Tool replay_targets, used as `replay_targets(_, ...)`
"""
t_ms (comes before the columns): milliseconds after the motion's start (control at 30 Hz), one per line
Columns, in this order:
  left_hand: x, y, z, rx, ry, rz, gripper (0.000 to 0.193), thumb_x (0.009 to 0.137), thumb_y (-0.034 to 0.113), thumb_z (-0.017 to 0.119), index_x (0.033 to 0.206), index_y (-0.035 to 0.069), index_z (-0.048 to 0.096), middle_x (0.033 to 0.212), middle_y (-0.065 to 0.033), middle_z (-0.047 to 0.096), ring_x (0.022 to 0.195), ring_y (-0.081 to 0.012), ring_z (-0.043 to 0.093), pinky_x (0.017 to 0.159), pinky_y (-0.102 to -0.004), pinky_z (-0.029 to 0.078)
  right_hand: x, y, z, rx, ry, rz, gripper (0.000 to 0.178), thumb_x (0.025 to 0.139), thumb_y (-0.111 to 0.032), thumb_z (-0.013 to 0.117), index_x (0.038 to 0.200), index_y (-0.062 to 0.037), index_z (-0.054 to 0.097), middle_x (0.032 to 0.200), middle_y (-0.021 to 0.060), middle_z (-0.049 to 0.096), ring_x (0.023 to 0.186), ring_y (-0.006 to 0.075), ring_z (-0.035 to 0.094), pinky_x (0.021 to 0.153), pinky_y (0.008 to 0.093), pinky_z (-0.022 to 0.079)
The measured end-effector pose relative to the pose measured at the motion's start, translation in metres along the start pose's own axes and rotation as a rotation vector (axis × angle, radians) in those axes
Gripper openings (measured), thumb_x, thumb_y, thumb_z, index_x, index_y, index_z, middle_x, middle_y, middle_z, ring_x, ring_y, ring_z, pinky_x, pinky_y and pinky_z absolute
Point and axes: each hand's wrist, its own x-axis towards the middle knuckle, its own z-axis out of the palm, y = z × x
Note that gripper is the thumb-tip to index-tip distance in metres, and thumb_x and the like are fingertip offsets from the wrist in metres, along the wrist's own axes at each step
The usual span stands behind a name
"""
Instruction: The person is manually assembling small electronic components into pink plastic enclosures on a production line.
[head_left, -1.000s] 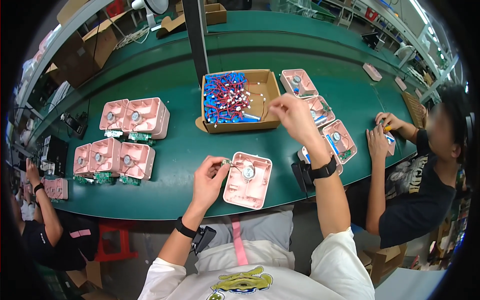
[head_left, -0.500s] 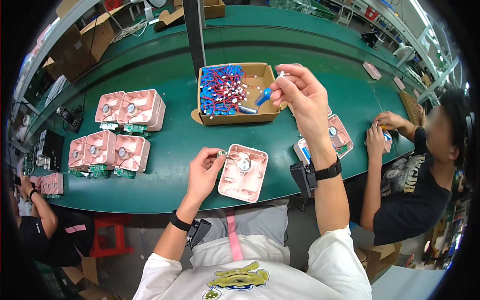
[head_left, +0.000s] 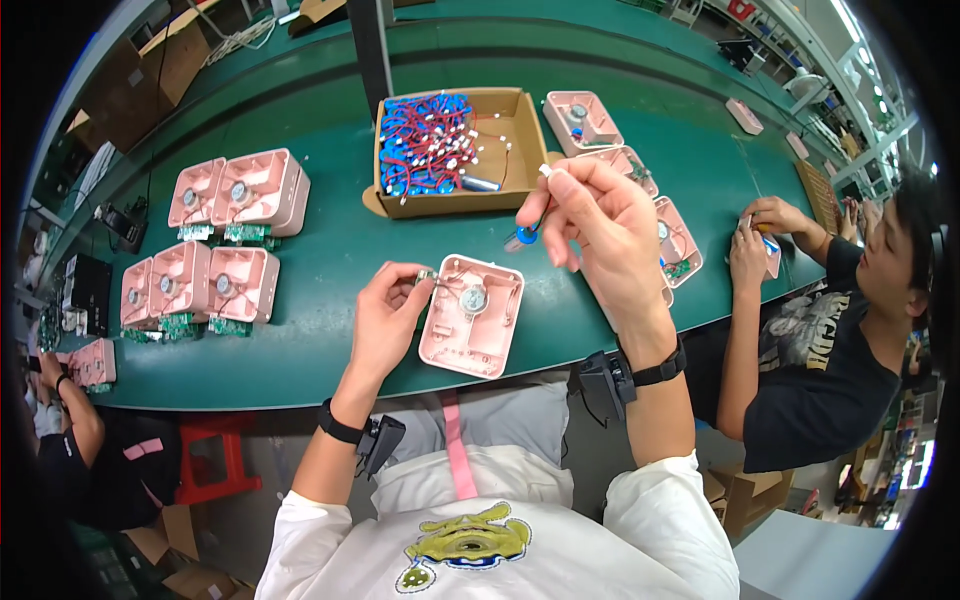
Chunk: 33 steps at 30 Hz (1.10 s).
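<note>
In front of me a pink plastic housing (head_left: 452, 345) lies open side up, with a round speaker (head_left: 472, 299) wired inside it. My left hand (head_left: 388, 312) pinches a small circuit board (head_left: 428, 276) at the housing's upper left edge. Raised to the right of the housing, my right hand (head_left: 605, 215) grips the white connector (head_left: 545, 170) of a blue battery (head_left: 520, 238). The battery hangs on its short wires below the fingers. Behind it, a cardboard box (head_left: 425, 207) holds many blue batteries with red wires and white plugs.
Pink housings (head_left: 250, 190) with green boards stand in rows at the left. More housings (head_left: 583, 120) run along the right, partly behind my right hand. A co-worker (head_left: 820, 330) sits at the right, hands on a pink part. A metal post (head_left: 368, 50) rises behind the box.
My right hand has come nearer to me from the box, carrying the battery. The view has shifted slightly; my left hand still holds the circuit board beside the housing.
</note>
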Motion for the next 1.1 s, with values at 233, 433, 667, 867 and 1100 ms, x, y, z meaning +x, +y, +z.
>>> replay_targets(233, 0.001, 0.004, 0.007, 0.146, 0.028, 0.079, 0.012, 0.098, 0.001, 0.073, 0.107, -0.007, 0.07, 0.098, -0.0039, 0.064, 0.077, -0.0071, 0.063, 0.068, -0.0231, 0.053, -0.008, 0.013, 0.009, -0.164, -0.04, 0.106, 0.016, 0.108, -0.012, 0.061, 0.111, 0.0038, 0.064, 0.088, 0.0132, 0.075, 0.058, 0.0087, 0.064, 0.047, 0.0198, 0.045)
replay_targets(433, 0.001, 0.012, 0.012, 0.264, 0.091, 0.152, 0.011, 0.095, 0.002, 0.075, 0.102, -0.006, 0.071, 0.093, -0.0057, 0.064, 0.074, -0.0087, 0.063, 0.064, -0.0244, 0.052, -0.011, 0.038, 0.019, -0.283, -0.058, 0.279, 0.016, 0.106, -0.012, 0.065, 0.106, 0.0039, 0.066, 0.084, 0.01, 0.075, 0.059, 0.0077, 0.065, 0.049, 0.0211, 0.045)
replay_targets(667, -0.002, 0.015, 0.02, 0.324, 0.14, 0.225, 0.009, 0.094, 0.001, 0.075, 0.099, -0.005, 0.073, 0.09, -0.0077, 0.066, 0.07, -0.0118, 0.064, 0.062, -0.0265, 0.053, -0.014, 0.074, 0.036, -0.784, -0.152, 0.145, 0.021, 0.099, -0.014, 0.069, 0.098, 0.0063, 0.071, 0.08, 0.0122, 0.076, 0.065, 0.0141, 0.071, 0.058, 0.0302, 0.052)
replay_targets(867, -0.004, 0.018, 0.022, 0.376, 0.162, 0.3, 0.008, 0.091, -0.001, 0.076, 0.098, -0.005, 0.073, 0.089, -0.0088, 0.066, 0.068, -0.0148, 0.064, 0.06, -0.029, 0.052, -0.014, 0.084, 0.039, -0.836, -0.131, 0.128, 0.023, 0.096, -0.015, 0.07, 0.098, 0.0079, 0.071, 0.078, 0.0171, 0.074, 0.067, 0.0198, 0.072, 0.063, 0.0348, 0.054)
replay_targets(1100, -0.005, 0.022, 0.024, 0.474, 0.182, 0.401, 0.008, 0.089, -0.003, 0.075, 0.096, -0.004, 0.073, 0.087, -0.0101, 0.065, 0.066, -0.0177, 0.062, 0.058, -0.0313, 0.051, -0.015, 0.08, 0.047, -0.84, -0.1, 0.19, 0.02, 0.096, -0.013, 0.068, 0.096, 0.0073, 0.071, 0.077, 0.0172, 0.073, 0.063, 0.0242, 0.07, 0.06, 0.0382, 0.052)
